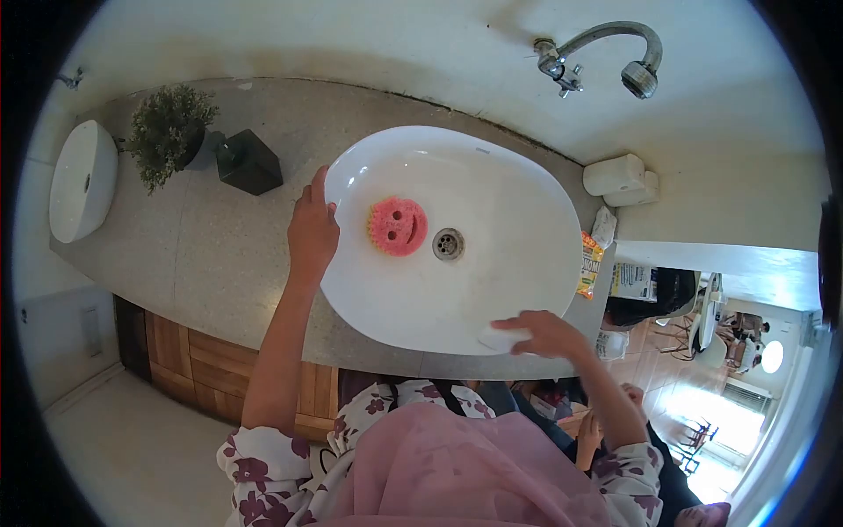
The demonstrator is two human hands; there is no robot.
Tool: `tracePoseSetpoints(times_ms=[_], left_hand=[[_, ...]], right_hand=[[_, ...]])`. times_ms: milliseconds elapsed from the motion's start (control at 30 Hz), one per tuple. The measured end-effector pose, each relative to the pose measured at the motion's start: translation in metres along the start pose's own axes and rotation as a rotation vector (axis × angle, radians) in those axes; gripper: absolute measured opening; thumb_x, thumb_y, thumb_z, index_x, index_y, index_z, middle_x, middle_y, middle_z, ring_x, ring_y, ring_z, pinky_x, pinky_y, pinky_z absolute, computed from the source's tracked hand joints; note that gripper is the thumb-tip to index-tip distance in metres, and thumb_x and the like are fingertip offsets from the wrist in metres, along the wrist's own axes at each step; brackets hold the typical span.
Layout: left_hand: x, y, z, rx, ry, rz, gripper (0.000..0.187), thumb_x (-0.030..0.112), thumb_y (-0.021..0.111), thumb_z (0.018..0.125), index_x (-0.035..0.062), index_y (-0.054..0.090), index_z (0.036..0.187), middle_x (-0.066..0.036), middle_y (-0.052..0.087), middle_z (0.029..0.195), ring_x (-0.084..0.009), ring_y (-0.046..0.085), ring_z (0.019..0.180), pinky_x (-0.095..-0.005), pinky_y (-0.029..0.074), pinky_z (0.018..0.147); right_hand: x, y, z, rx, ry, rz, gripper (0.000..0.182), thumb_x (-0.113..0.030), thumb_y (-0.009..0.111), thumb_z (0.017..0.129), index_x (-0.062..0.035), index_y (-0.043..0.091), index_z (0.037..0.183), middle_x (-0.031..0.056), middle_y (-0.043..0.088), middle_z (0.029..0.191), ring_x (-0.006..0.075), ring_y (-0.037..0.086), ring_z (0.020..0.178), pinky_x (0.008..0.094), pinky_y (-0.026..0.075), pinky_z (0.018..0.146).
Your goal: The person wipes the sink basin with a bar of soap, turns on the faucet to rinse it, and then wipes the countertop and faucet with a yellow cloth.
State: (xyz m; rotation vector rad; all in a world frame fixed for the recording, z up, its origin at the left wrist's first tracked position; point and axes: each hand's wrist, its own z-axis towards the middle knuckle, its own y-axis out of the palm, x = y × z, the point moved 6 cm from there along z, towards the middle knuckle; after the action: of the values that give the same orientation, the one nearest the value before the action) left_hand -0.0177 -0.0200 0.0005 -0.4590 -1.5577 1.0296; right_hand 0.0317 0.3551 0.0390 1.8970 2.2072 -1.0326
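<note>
Right hand works a white pad along the washbasin's near rim

The step in hand looks like wiping the white washbasin (518, 255). The right hand (546, 335) is pinched around a blurred white pad (500, 337) at the near rim, right of centre; whether it is sponge or cloth cannot be told. The left hand (313, 230) lies against the left rim, fingers along its outer edge; how firmly it grips is unclear. Following the rim would, I judge, call for light, even pressure and a steadying left hand.

Inside the basin, a pink smiley-face sponge (399, 227) sits left of the metal drain (448, 244), untouched by either hand.

The grey countertop (233, 285) carries a dark green dispenser bottle (250, 162), a bushy potted plant (171, 130) and, far left, a second washbasin (85, 180). Two white rolls (615, 174) and a yellow packet (590, 263) sit at the right. A curved tap (650, 53) juts from the far wall. Beyond the right end, another person's hand (588, 437) shows, and the room opens towards a bright window (739, 426).
</note>
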Motion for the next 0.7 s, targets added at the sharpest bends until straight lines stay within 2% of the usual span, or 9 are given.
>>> tracePoseSetpoints(times_ms=[67, 133, 233, 333, 433, 467, 533, 667, 700], left_hand=[[0.000, 0.000, 0.000, 0.014, 0.014, -0.011, 0.060, 0.002, 0.056, 0.088, 0.0148, 0.034, 0.142, -0.016, 0.055, 0.121, -0.0358, 0.056, 0.107, -0.0454, 0.049, 0.087], [-0.001, -0.001, -0.001, 0.027, 0.025, -0.018, 0.061, 0.001, 0.056, 0.088, 0.0149, 0.034, 0.142, -0.016, 0.055, 0.120, -0.0359, 0.056, 0.107, -0.0456, 0.049, 0.086], [0.000, 0.001, 0.001, 0.010, 0.032, -0.022, 0.061, 0.001, 0.056, 0.087, 0.0151, 0.034, 0.142, -0.016, 0.055, 0.121, -0.0358, 0.056, 0.108, -0.0456, 0.049, 0.087], [-0.003, 0.002, 0.001, 0.017, 0.011, -0.027, 0.061, 0.001, 0.056, 0.087, 0.0151, 0.034, 0.142, -0.017, 0.055, 0.121, -0.0358, 0.055, 0.109, -0.0453, 0.049, 0.087], [-0.003, 0.002, 0.000, 0.003, 0.002, -0.020, 0.062, 0.001, 0.056, 0.087, 0.0151, 0.034, 0.143, -0.017, 0.055, 0.122, -0.0359, 0.055, 0.110, -0.0453, 0.049, 0.088], [-0.003, 0.001, 0.000, 0.008, 0.005, -0.028, 0.062, 0.001, 0.056, 0.087, 0.0151, 0.034, 0.143, -0.017, 0.055, 0.122, -0.0359, 0.055, 0.110, -0.0453, 0.048, 0.088], [-0.001, 0.001, 0.000, 0.012, 0.011, -0.035, 0.061, 0.001, 0.056, 0.087, 0.0151, 0.034, 0.143, -0.017, 0.055, 0.122, -0.0360, 0.055, 0.110, -0.0454, 0.048, 0.089], [-0.002, 0.000, -0.001, -0.015, -0.015, -0.042, 0.061, 0.001, 0.056, 0.088, 0.0149, 0.034, 0.143, -0.017, 0.055, 0.122, -0.0355, 0.055, 0.111, -0.0450, 0.048, 0.089], [-0.002, 0.001, 0.000, -0.004, -0.018, -0.049, 0.061, 0.001, 0.056, 0.088, 0.0148, 0.034, 0.143, -0.017, 0.055, 0.122, -0.0353, 0.055, 0.111, -0.0449, 0.048, 0.089]], right_hand=[[-0.022, 0.011, 0.027, 0.053, 0.038, -0.065, 0.062, -0.020, 0.069, 0.076, -0.0259, 0.054, 0.135, 0.0171, 0.060, 0.101, 0.0350, 0.060, 0.101, 0.0455, 0.047, 0.092], [-0.037, 0.009, 0.052, 0.415, 0.165, -0.088, 0.061, -0.020, 0.066, 0.078, -0.0280, 0.052, 0.137, 0.0163, 0.057, 0.098, 0.0355, 0.062, 0.092, 0.0480, 0.049, 0.087], [-0.032, 0.018, 0.040, 0.460, 0.156, -0.103, 0.062, -0.019, 0.065, 0.078, -0.0284, 0.050, 0.137, 0.0159, 0.056, 0.102, 0.0366, 0.064, 0.086, 0.0481, 0.052, 0.080], [-0.025, 0.019, 0.001, 0.234, 0.068, -0.165, 0.062, -0.019, 0.064, 0.078, -0.0265, 0.049, 0.137, 0.0159, 0.056, 0.103, 0.0370, 0.064, 0.084, 0.0476, 0.053, 0.077], [-0.032, 0.012, -0.010, 0.133, 0.130, -0.199, 0.061, -0.020, 0.064, 0.078, -0.0263, 0.049, 0.137, 0.0160, 0.056, 0.103, 0.0369, 0.064, 0.085, 0.0482, 0.053, 0.077], [-0.032, 0.016, 0.005, 0.133, 0.130, -0.200, 0.061, -0.020, 0.064, 0.078, -0.0263, 0.049, 0.137, 0.0160, 0.056, 0.103, 0.0369, 0.064, 0.085, 0.0482, 0.053, 0.077], [-0.034, 0.015, 0.041, 0.398, 0.121, -0.206, 0.062, -0.021, 0.065, 0.078, -0.0296, 0.050, 0.137, 0.0157, 0.056, 0.100, 0.0366, 0.064, 0.085, 0.0483, 0.053, 0.079], [-0.035, 0.007, 0.038, 0.408, 0.101, -0.166, 0.063, -0.020, 0.068, 0.077, -0.0293, 0.051, 0.137, 0.0156, 0.057, 0.096, 0.0331, 0.062, 0.088, 0.0450, 0.049, 0.080], [-0.030, 0.006, 0.024, 0.243, 0.070, -0.158, 0.062, -0.020, 0.067, 0.077, -0.0286, 0.052, 0.136, 0.0156, 0.056, 0.096, 0.0334, 0.061, 0.088, 0.0446, 0.049, 0.080]])
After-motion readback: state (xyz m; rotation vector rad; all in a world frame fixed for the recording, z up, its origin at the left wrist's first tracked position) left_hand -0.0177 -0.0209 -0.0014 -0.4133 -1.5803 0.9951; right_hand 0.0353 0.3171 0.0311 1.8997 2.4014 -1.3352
